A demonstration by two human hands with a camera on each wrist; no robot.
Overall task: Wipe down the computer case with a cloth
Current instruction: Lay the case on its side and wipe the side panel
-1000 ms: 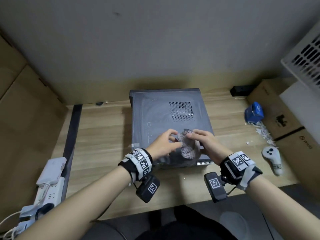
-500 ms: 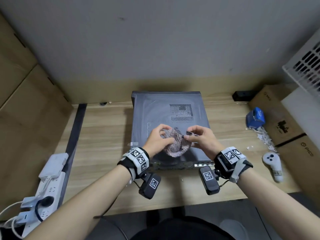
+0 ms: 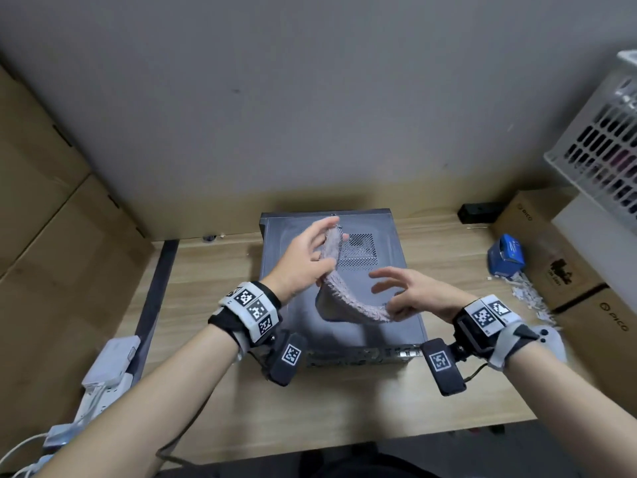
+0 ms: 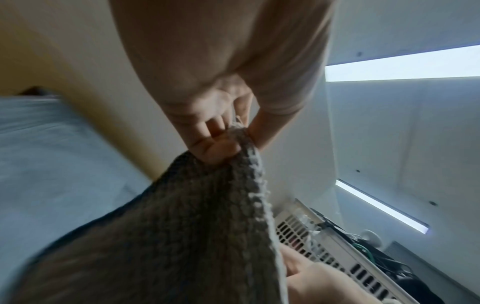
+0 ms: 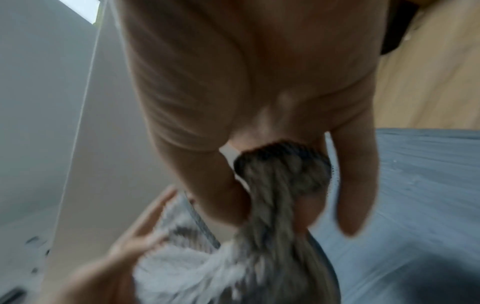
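While both hands work above it, the desk (image 3: 213, 401) carries the computer case (image 3: 386, 281), which lies flat on its side at the middle, its vented panel facing up and its far end toward the wall. I see cardboard boxes (image 3: 551, 257) stacked at the right edge of the desk, and a white power strip (image 3: 103, 377) at the left edge. A blue box (image 3: 506, 255) sits right of the case, apart from it, with white scraps (image 3: 531, 294) scattered just in front of it.

I see the cloth (image 3: 348, 298) stretched in the air over the case, sagging between the hands. My left hand (image 3: 303, 260) holds the far end of the cloth, thumb and fingers pinched on its edge, raised over the rear of the case. My right hand (image 3: 413, 291) pinches the near end between thumb and fingers, the remaining fingers spread. I cannot tell whether the cloth touches the case.
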